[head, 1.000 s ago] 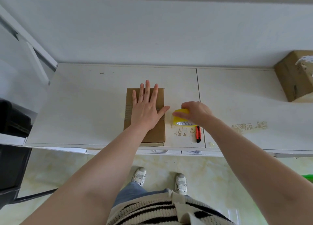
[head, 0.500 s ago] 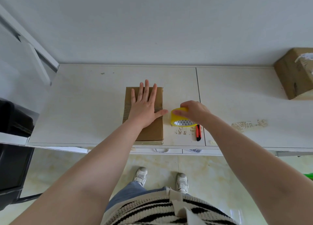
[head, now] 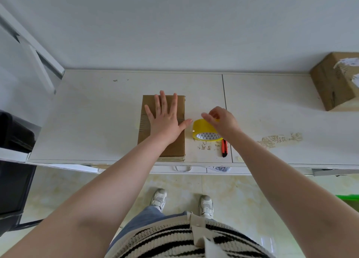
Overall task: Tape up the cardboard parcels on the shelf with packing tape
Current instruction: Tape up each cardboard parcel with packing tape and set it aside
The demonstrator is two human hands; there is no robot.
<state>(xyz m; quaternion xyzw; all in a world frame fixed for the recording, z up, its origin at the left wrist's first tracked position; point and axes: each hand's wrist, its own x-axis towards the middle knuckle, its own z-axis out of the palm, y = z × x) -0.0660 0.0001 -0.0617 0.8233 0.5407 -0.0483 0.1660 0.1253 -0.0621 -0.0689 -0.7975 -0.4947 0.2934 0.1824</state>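
Stretching along the wall, the white counter (head: 93,121) has a smooth, scuffed top with a seam down the middle and patches of torn paper residue on its right half. At the far right sits a bulky brown cardboard box (head: 330,83) with ragged white tape on top. Near the front edge lies the flat cardboard parcel (head: 175,143), rectangular, matte brown, with corrugated ribbing showing on its left side. The left hand (head: 165,121) presses flat on the parcel, fingers straight and spread, thumb reaching past its right edge. Just beside that edge stands the tape roll (head: 204,130), glossy yellow with a white patterned core, tilted on the counter. The right hand (head: 223,121) rests over the roll, its grip curled at the roll's top rim. Smallest, a slim orange-and-black utility knife (head: 224,148) lies just right of the roll.
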